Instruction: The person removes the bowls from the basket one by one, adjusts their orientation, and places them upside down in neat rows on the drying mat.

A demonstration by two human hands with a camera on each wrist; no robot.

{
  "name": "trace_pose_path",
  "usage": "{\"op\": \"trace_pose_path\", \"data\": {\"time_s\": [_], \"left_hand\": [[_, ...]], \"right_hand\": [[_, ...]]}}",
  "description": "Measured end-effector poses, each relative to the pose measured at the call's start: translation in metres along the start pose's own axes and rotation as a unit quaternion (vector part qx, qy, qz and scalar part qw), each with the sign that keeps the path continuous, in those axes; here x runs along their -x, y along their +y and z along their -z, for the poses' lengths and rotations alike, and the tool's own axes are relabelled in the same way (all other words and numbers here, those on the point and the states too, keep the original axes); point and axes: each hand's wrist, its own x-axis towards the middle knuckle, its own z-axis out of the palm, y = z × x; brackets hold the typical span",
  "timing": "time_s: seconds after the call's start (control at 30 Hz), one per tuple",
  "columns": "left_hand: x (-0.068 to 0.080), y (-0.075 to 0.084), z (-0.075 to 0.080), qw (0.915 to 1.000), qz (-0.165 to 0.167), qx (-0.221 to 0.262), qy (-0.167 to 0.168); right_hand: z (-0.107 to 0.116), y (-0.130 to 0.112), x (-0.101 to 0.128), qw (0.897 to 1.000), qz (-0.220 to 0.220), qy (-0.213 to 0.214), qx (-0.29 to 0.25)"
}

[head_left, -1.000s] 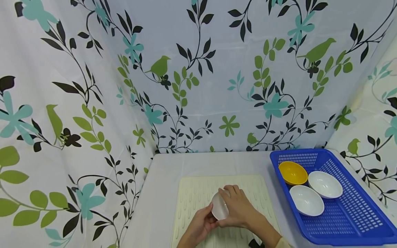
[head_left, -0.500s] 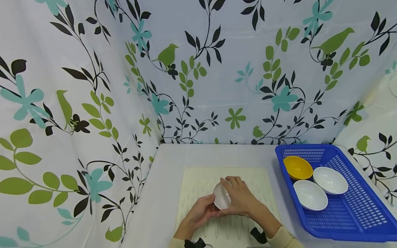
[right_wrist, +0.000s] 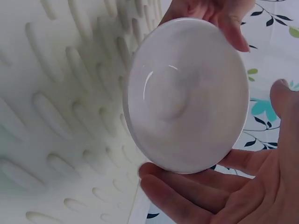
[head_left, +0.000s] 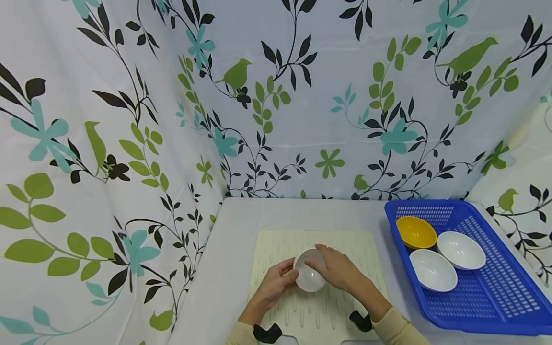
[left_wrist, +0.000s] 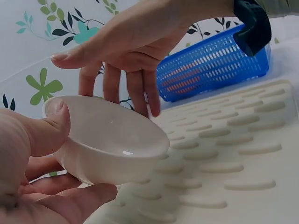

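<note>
A small white bowl (head_left: 311,281) is held over the cream ribbed mat (head_left: 316,314), its hollow tipped toward the head camera. My left hand (head_left: 272,286) grips it at the left side, thumb on the rim and fingers underneath, as the left wrist view shows. At the bowl's far right side is my right hand (head_left: 340,270), with its thumb lifted off the rim. In the right wrist view the right fingers (right_wrist: 201,191) stretch along and behind the bowl's edge, not curled round it. The bowl's inside (right_wrist: 187,93) is bare and shiny.
To the right stands a blue perforated basket (head_left: 487,306). In it lie a yellow bowl (head_left: 416,232) and two white bowls, one nearer (head_left: 433,270) and one farther right (head_left: 461,250). A patterned curtain (head_left: 276,120) hangs behind the white table (head_left: 233,249) and at both sides.
The right hand, earlier gripping the bowl across its rim, has loosened and its thumb has come away. The bowl has turned to show more of its inside. The head view has shifted slightly.
</note>
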Motion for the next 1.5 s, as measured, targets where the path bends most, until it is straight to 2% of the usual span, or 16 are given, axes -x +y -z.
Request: {"op": "trace_pose_path", "data": {"time_s": [0.17,0.37,0.53,0.73,0.83,0.97,1.07,1.2,1.43,1.5], "left_hand": [[0.002,0.003,0.003,0.9987,-0.014,-0.047,0.013],[0.004,0.005,0.012,0.9963,-0.047,-0.071,0.003],[0.002,0.01,0.028,0.9948,-0.063,-0.076,0.023],[-0.002,0.018,0.046,0.9849,-0.067,-0.141,0.075],[-0.002,0.02,0.051,0.9793,-0.07,-0.173,0.077],[-0.005,0.021,0.054,0.972,-0.089,-0.204,0.077],[-0.009,0.02,0.056,0.9652,-0.099,-0.225,0.089],[-0.014,0.018,0.059,0.9534,-0.093,-0.268,0.104],[-0.021,0.008,0.064,0.9129,-0.098,-0.37,0.141],[-0.023,0.005,0.065,0.9097,-0.097,-0.375,0.15]], "right_hand": [[-0.002,0.001,-0.007,0.999,-0.038,-0.002,-0.028],[-0.007,0.0,-0.019,0.995,-0.064,-0.03,-0.071],[-0.01,0.0,-0.032,0.991,-0.028,-0.048,-0.122],[-0.022,0.01,-0.048,0.983,0.028,-0.08,-0.163],[-0.029,0.015,-0.055,0.98,0.054,-0.094,-0.166],[-0.037,0.015,-0.064,0.979,0.062,-0.098,-0.168],[-0.044,0.015,-0.073,0.978,0.072,-0.098,-0.167],[-0.057,0.014,-0.083,0.978,0.106,-0.088,-0.156],[-0.074,0.008,-0.085,0.981,0.125,-0.063,-0.133],[-0.078,0.008,-0.087,0.984,0.123,-0.049,-0.119]]}}
